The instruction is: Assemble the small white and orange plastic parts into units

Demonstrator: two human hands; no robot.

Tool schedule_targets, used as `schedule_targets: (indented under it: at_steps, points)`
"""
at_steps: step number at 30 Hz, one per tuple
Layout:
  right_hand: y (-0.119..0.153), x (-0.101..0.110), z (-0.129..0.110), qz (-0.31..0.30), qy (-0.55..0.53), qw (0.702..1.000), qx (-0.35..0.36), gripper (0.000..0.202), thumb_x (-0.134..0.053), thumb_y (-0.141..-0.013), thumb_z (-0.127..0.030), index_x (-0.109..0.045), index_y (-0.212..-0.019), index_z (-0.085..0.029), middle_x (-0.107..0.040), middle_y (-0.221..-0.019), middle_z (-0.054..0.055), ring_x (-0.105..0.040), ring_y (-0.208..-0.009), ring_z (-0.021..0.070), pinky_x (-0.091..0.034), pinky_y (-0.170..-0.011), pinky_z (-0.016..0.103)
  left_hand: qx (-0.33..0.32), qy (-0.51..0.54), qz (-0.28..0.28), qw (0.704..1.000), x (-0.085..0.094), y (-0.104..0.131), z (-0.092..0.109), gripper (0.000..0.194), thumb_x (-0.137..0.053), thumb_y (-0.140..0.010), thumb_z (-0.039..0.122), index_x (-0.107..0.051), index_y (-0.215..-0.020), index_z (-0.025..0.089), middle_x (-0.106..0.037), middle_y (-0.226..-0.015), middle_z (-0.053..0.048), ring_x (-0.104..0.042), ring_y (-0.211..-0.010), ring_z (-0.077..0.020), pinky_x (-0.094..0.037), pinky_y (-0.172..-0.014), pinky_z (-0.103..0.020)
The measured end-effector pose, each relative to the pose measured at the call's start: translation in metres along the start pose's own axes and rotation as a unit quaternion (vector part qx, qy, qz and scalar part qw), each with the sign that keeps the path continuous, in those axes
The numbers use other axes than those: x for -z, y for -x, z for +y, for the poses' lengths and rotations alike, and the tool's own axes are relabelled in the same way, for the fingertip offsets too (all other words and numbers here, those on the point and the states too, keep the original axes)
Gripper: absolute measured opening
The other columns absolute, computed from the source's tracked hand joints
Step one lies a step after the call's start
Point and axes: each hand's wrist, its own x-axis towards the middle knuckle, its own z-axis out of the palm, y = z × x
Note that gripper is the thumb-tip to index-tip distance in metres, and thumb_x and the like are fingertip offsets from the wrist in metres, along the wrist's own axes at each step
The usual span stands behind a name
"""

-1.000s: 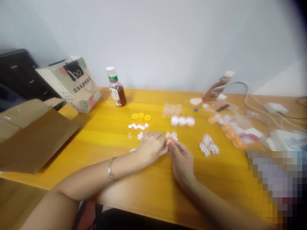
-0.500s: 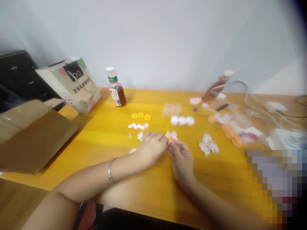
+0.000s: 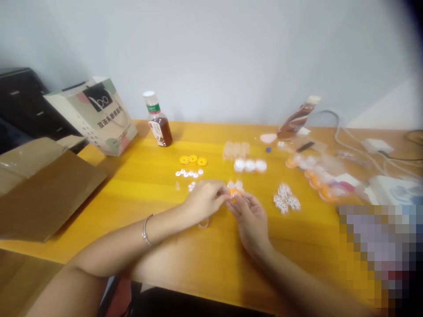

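A small orange piece point(image 3: 235, 194) is pinched between the fingertips of my right hand point(image 3: 253, 220). The fingers of my left hand point(image 3: 208, 198) are closed at the left edge of that same piece; its exact shape is blurred. Just beyond the fingertips lie white round parts point(image 3: 235, 185). Small white pieces point(image 3: 191, 187) sit partly behind my left hand, and a pale ring point(image 3: 203, 223) shows beneath its wrist. Farther back are yellow discs point(image 3: 193, 160), little white caps point(image 3: 189, 173), white round lids point(image 3: 250, 165) and clear cups point(image 3: 236, 150). White perforated pieces point(image 3: 287, 198) lie right of my right hand.
On the left stand a cardboard box point(image 3: 49, 189) and a paper bag point(image 3: 105, 119). A drink bottle point(image 3: 159, 127) stands at the back, and another bottle point(image 3: 299, 118) leans at the back right. Orange and clear parts point(image 3: 313, 176) and cables point(image 3: 350, 136) spread over the right side.
My left hand has shifted slightly, its fingers bending more beside the orange piece, which now shows more. The pale ring under the left wrist has come into view. The camera has turned slightly.
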Motion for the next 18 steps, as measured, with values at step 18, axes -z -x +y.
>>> schedule_targets:
  at_steps: [18]
  points:
    - [0.0028, 0.0002, -0.0025, -0.016, 0.012, 1.000, -0.003, 0.012, -0.070, -0.068, -0.026, -0.062, -0.076, -0.021, -0.069, -0.084, -0.001, -0.064, -0.076, 0.0109, -0.053, -0.070, 0.024, 0.006, 0.089, 0.019, 0.996, 0.0013, -0.0013, -0.0017, 0.014, -0.058, -0.076, 0.028, -0.053, -0.077, 0.015, -0.060, -0.074, -0.001, -0.054, -0.066, -0.0098, -0.041, -0.057, -0.022]
